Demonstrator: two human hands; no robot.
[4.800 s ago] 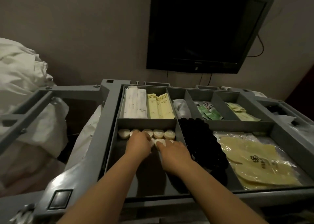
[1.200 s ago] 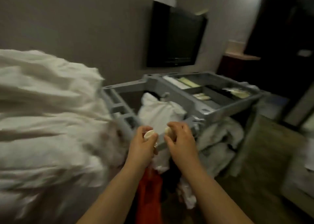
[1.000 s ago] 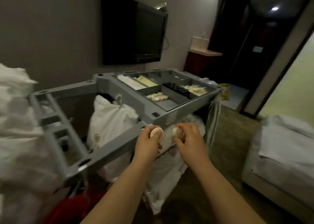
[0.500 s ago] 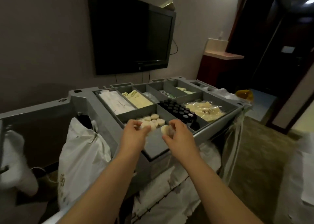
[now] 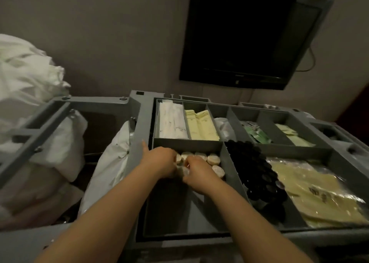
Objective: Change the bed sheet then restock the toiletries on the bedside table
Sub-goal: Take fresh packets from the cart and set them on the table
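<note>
**Hidden and cut off at the cart tray**

The fingertips of both hands, left [image 5: 159,161] and right [image 5: 196,172], are hidden among the soaps [image 5: 212,160] in the tray [image 5: 187,221], so any grip cannot be told. The TV [image 5: 239,35] above the tray is cut off by the top edge. Print on the packets [image 5: 319,195] right of the soaps is blurred.

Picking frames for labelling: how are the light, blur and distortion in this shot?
Head view: dim, warm light; wide-angle bend in the cart edges and TV; linen at left smeared; hands over the soaps soft; glare on the yellow packets.
</note>
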